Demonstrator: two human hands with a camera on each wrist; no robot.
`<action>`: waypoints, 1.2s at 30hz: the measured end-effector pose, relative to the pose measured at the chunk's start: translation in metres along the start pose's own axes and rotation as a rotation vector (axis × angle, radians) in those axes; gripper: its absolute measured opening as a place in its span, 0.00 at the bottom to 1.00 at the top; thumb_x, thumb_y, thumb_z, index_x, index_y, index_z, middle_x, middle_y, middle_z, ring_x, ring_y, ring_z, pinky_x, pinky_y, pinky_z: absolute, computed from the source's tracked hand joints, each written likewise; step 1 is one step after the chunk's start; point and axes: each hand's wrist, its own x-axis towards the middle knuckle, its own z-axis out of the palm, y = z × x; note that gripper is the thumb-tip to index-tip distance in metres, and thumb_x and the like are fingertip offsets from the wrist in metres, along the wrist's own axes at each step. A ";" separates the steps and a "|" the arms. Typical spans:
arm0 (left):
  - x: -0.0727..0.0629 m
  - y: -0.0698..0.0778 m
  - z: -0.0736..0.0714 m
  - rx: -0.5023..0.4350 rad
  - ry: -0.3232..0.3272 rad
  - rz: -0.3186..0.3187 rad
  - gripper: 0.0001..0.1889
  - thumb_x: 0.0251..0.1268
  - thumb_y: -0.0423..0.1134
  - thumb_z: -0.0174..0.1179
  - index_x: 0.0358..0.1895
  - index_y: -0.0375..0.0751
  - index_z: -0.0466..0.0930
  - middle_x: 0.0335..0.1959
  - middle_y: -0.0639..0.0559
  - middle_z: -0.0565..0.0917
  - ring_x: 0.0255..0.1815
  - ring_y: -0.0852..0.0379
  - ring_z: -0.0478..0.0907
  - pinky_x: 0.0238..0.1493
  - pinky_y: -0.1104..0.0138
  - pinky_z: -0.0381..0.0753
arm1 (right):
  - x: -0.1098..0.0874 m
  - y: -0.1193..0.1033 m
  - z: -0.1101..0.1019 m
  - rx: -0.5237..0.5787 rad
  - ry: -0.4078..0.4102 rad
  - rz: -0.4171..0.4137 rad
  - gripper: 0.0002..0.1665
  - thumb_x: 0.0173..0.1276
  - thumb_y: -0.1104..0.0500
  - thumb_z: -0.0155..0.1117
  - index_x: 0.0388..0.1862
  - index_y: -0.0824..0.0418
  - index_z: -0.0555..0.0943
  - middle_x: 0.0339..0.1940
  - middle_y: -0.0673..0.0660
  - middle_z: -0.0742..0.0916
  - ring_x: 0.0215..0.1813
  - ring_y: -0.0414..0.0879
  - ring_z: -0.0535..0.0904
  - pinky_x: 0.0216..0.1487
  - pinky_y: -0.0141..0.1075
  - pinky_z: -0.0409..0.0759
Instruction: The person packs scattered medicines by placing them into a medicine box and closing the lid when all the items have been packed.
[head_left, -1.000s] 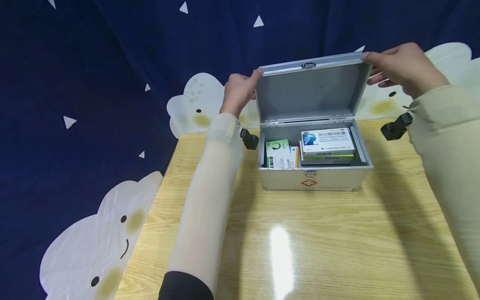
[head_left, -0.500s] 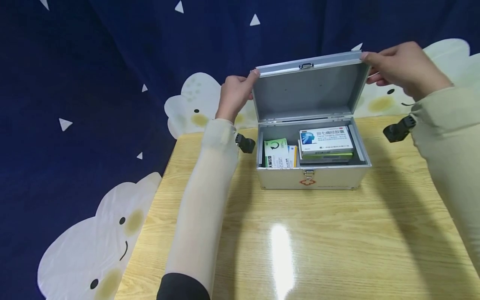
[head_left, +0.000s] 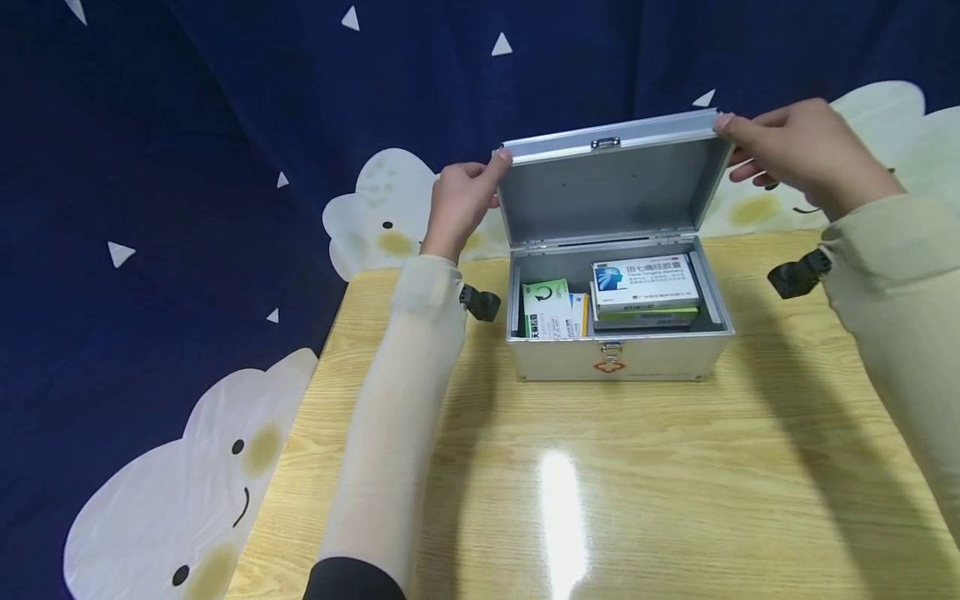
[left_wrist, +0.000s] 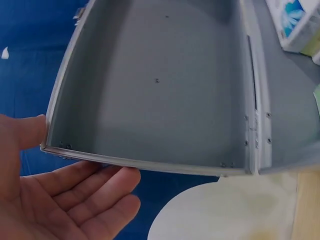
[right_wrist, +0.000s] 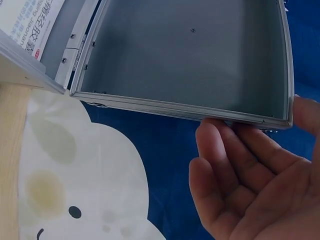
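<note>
A silver metal medicine case [head_left: 558,358] with a red cross stands on the table, its lid [head_left: 615,196] raised on the back hinges. My left hand [head_left: 461,200] grips the lid's left front corner. In the left wrist view its thumb lies on the front edge and its fingers [left_wrist: 117,192] curl under the side. The opposite front corner is in my right hand [head_left: 802,150], with the thumb on the edge and the fingers [right_wrist: 212,150] at the side wall. Inside the case stand a green-and-white medicine box [head_left: 547,308] and a white-and-blue medicine box [head_left: 645,282] on a stack.
The wooden table [head_left: 637,483] carries the case near its back edge. A dark blue curtain [head_left: 225,125] with white clouds [head_left: 382,212] hangs behind and to the left. Each wrist bears a small black camera [head_left: 480,302]. A metal latch [head_left: 611,348] sits on the case front.
Both hands have brought the lid slightly forward and down. The view has shifted a little, so the case appears slightly further left.
</note>
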 end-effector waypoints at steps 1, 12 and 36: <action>-0.001 -0.001 0.000 0.006 0.001 0.007 0.32 0.67 0.68 0.51 0.58 0.47 0.82 0.54 0.50 0.84 0.50 0.56 0.80 0.54 0.62 0.75 | -0.001 0.001 0.000 0.003 -0.006 0.000 0.52 0.69 0.25 0.41 0.71 0.66 0.70 0.51 0.58 0.81 0.38 0.40 0.77 0.43 0.38 0.72; -0.007 -0.010 0.001 0.045 0.029 0.069 0.30 0.68 0.66 0.52 0.56 0.46 0.83 0.44 0.50 0.86 0.45 0.57 0.79 0.49 0.63 0.75 | -0.010 0.005 0.004 0.038 -0.025 0.014 0.55 0.67 0.23 0.42 0.73 0.65 0.69 0.53 0.59 0.81 0.49 0.50 0.77 0.64 0.63 0.66; -0.023 -0.026 0.010 0.012 0.117 0.183 0.25 0.69 0.61 0.55 0.54 0.47 0.84 0.48 0.53 0.87 0.48 0.59 0.80 0.53 0.63 0.80 | -0.028 0.013 0.013 0.078 0.027 -0.002 0.50 0.68 0.25 0.46 0.74 0.60 0.67 0.74 0.64 0.71 0.35 0.29 0.74 0.62 0.60 0.70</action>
